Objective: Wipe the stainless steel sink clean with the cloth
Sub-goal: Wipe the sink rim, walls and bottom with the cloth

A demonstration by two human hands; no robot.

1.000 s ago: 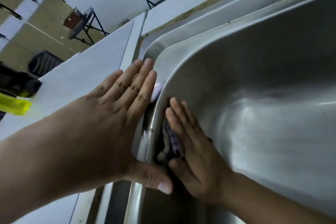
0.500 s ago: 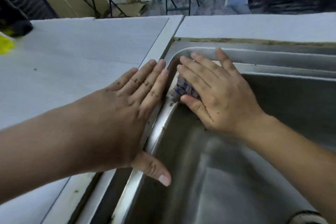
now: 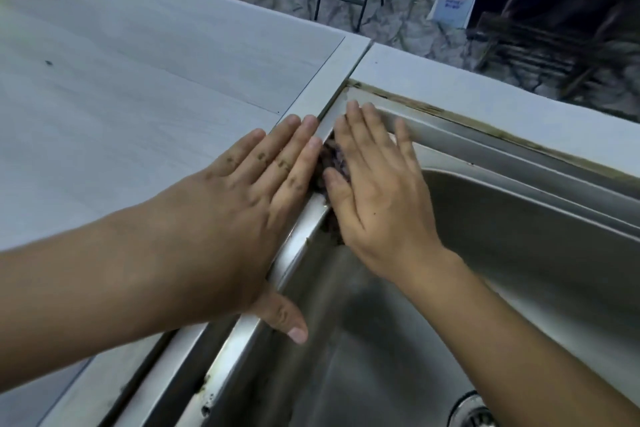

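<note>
Stainless steel sink fills lower right of head view. Dark crumpled cloth at rim's upper-left corner, pressed under right hand, fingers flat, slightly spread, aimed up-frame along rim. Left hand flat, fingers together, on white countertop just beside.

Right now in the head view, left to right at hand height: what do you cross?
White countertop → left hand, flat across the counter edge → cloth, mostly hidden → right hand, pressing the cloth at the sink's corner → stainless steel sink wall.
</note>
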